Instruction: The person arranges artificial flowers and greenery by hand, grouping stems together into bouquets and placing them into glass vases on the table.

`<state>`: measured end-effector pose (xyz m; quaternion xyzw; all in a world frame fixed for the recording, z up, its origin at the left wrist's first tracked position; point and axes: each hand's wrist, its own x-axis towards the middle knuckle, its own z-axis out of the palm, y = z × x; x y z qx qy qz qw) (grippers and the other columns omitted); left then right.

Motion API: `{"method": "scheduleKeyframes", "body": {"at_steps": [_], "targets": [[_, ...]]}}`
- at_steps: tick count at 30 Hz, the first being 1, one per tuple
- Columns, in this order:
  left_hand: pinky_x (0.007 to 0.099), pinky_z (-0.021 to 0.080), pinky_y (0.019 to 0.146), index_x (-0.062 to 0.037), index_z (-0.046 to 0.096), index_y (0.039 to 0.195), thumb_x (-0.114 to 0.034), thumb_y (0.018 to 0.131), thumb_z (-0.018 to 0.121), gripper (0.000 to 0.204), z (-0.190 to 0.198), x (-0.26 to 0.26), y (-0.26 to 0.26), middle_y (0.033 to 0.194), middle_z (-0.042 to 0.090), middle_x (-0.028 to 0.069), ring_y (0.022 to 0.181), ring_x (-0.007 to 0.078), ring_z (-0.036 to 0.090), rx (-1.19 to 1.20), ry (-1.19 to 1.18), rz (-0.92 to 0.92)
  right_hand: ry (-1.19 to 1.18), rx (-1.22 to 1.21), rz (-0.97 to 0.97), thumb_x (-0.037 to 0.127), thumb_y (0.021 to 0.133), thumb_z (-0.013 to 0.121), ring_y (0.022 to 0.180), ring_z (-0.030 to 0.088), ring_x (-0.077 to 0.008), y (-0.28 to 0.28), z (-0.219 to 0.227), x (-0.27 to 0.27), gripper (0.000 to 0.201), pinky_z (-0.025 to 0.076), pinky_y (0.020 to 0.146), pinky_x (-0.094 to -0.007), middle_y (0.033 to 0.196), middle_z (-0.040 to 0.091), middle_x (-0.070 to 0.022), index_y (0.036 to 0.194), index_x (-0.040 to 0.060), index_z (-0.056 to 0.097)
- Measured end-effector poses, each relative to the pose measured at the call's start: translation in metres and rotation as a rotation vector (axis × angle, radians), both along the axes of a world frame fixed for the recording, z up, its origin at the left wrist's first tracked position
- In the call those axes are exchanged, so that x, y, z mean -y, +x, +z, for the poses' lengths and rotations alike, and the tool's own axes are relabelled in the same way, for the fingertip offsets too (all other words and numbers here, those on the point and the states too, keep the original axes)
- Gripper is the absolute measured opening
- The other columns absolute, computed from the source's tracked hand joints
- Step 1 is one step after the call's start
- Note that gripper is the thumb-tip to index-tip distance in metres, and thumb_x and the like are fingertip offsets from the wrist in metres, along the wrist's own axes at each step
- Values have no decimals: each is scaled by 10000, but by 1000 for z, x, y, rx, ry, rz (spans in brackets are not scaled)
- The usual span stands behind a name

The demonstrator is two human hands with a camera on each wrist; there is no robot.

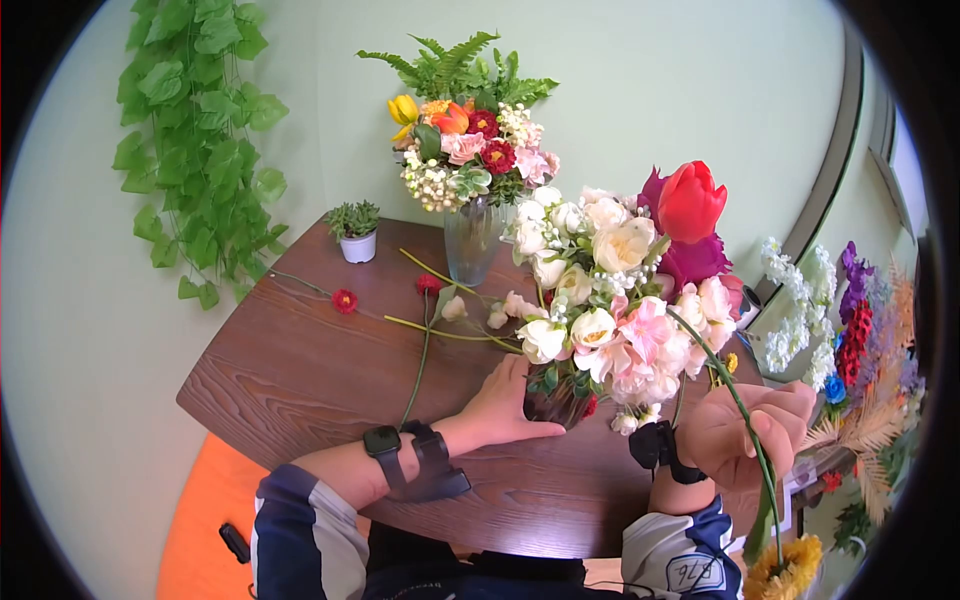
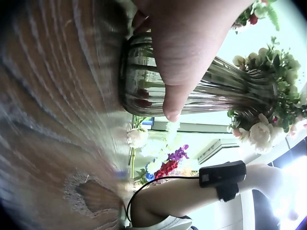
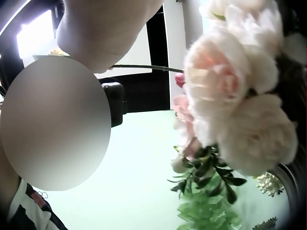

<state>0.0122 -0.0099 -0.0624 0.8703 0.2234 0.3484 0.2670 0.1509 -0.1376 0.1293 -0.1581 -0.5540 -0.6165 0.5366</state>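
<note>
My left hand (image 1: 505, 405) grips the lower part of a ribbed glass vase (image 2: 225, 88) on the table, its thumb lying across the glass in the left wrist view. White and pink flowers (image 1: 640, 345) fill this vase, with a red tulip (image 1: 692, 202) rising above them. To the right of the bouquet, my right hand (image 1: 745, 435) holds a long green stem (image 1: 725, 375) between thumb and fingers. A yellow flower (image 1: 785, 572) hangs at the stem's lower end, and its upper end overlaps the pink blooms. The right wrist view shows mostly large pale blooms (image 3: 218, 72).
A second glass vase (image 1: 472, 240) with mixed flowers stands at the back of the brown table (image 1: 290, 350). Left of it are a small potted succulent (image 1: 358, 240) and loose red flowers (image 1: 344, 301). More flowers (image 1: 855, 340) crowd the right side. Green vines (image 1: 200, 150) hang on the wall.
</note>
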Motion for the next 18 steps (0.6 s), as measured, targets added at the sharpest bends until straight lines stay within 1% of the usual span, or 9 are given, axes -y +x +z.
{"method": "scheduleKeyframes", "body": {"at_steps": [5,7,8,10,12,13,14,16,18], "targets": [[431,372,927,89,280,1237,-521,598,754,1003,0,-1,-1,1163,388,239,1078,394,431,-3,-25,10,-58,9,73,166,846,525,533,355,-125,3,-1,6,91,246,562,-309,606,431,8,875,80,536],[425,377,925,86,284,1237,-502,594,766,996,1,-1,0,1163,390,239,1071,389,439,33,-19,-3,-356,-82,99,189,874,515,546,370,-132,1,7,13,155,259,541,-306,620,457,-24,846,37,525],[425,377,925,86,284,1237,-502,594,766,996,2,-1,0,1163,390,239,1071,389,439,31,-23,-6,-360,-85,96,189,874,515,546,370,-132,-1,11,12,155,259,541,-306,620,457,-24,846,37,525],[418,372,935,86,286,1237,-486,589,775,992,4,0,-2,1167,390,237,1087,385,430,40,-30,-14,-473,-240,302,186,892,518,570,377,-118,-5,23,6,215,276,529,-275,651,478,-59,809,-12,513],[416,368,940,84,287,1238,-483,589,777,991,5,2,-2,1168,391,237,1095,384,423,34,-49,-16,-600,-405,436,88,888,504,601,393,-107,-14,33,5,154,300,524,-233,681,494,-77,811,-45,508],[414,365,945,83,288,1239,-479,588,778,990,7,2,-3,1170,391,236,1102,384,417,29,-66,-15,-575,-467,433,0,858,507,614,433,-114,-19,40,-2,86,344,550,-215,721,524,-89,808,-70,514],[414,365,945,83,288,1239,-479,588,778,990,9,2,-4,1170,391,236,1102,384,417,28,-65,-17,-672,-383,329,-28,846,508,622,468,-113,-10,44,-2,62,376,573,-210,758,552,-91,814,-79,523],[372,312,1010,70,160,1330,-498,665,732,1045,14,2,-6,1327,325,252,1228,354,360,-84,-95,-60,-871,-454,359,-13,842,528,612,481,-90,-9,51,-2,77,377,571,-204,743,568,-65,784,-63,544],[371,312,1010,75,157,1329,-500,666,729,1048,14,2,-6,1328,322,254,1226,356,360,-106,-108,-57,-930,-440,225,22,842,555,584,481,-72,-5,51,-11,116,354,521,-204,659,562,-26,746,-41,570]]}}
